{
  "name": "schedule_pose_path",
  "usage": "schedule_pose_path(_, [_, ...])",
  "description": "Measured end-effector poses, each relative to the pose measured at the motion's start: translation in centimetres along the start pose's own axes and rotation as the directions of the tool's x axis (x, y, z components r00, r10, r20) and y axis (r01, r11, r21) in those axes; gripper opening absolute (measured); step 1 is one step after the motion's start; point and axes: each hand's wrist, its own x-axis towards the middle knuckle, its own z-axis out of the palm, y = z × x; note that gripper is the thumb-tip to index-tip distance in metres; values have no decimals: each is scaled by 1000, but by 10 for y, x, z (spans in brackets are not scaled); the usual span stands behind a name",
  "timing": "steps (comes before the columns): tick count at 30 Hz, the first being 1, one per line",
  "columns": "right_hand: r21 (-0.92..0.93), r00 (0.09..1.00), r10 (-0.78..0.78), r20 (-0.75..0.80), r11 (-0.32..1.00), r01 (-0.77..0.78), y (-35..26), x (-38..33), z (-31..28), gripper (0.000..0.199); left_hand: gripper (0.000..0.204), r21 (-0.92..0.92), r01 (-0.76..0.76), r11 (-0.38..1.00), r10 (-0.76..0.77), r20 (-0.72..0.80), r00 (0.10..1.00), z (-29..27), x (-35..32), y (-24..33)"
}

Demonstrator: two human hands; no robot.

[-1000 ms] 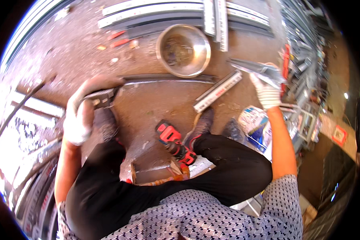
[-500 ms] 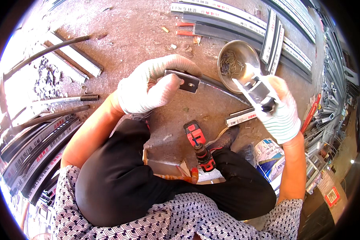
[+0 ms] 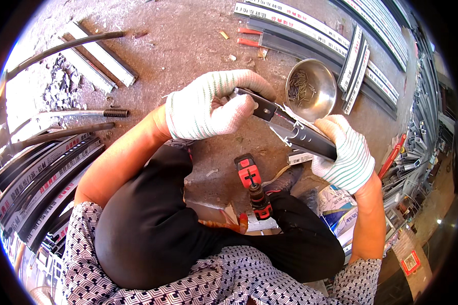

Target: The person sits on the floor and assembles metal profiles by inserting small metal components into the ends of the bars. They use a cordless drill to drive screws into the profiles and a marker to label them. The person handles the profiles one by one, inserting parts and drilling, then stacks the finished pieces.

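My left hand [image 3: 219, 104], in a white striped knit glove, is closed round a dark metal strip [image 3: 263, 109] with a hole near its end. My right hand [image 3: 345, 152], gloved alike, grips a short dark aluminium profile [image 3: 313, 140] with a hollow, channelled end. The strip's end meets the profile's open end between my hands; I cannot tell whether it sits inside. Just beyond them stands a steel bowl [image 3: 326, 94] with several screws [image 3: 298, 87] in it. Below, a red and black cordless drill [image 3: 254, 188] lies between my legs.
Long labelled profiles [image 3: 300, 20] lie at the far right, with more stacked at the left [image 3: 51, 193]. Metal offcuts [image 3: 61, 84] are heaped at far left. A dark curved bar [image 3: 66, 48] and a red tool [image 3: 393, 155] lie to the sides.
My right hand has moved inward and turned, bringing the profile against the strip's end. My left hand has shifted slightly right with the strip.
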Motion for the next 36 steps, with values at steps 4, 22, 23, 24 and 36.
schedule_pose_path(4, [6,998,50,42,999,-51,-8,6,-2,55,66,36,-21,999,21,2,1000,-1,1,-2])
schedule_pose_path(22, [112,1000,18,-3,994,-18,-11,12,-8,43,56,-8,-216,976,215,-85,973,5,0,-4])
schedule_pose_path(23, [124,999,-6,-36,992,11,-8,9,-10,46,56,-23,-251,968,247,-105,963,6,1,-3])
schedule_pose_path(24, [150,998,21,-58,989,-12,-10,8,-11,45,54,-4,-269,963,267,-104,958,6,1,-2])
schedule_pose_path(36, [243,992,89,-93,968,-64,-20,13,-17,46,26,303,-534,790,569,-36,821,3,9,8])
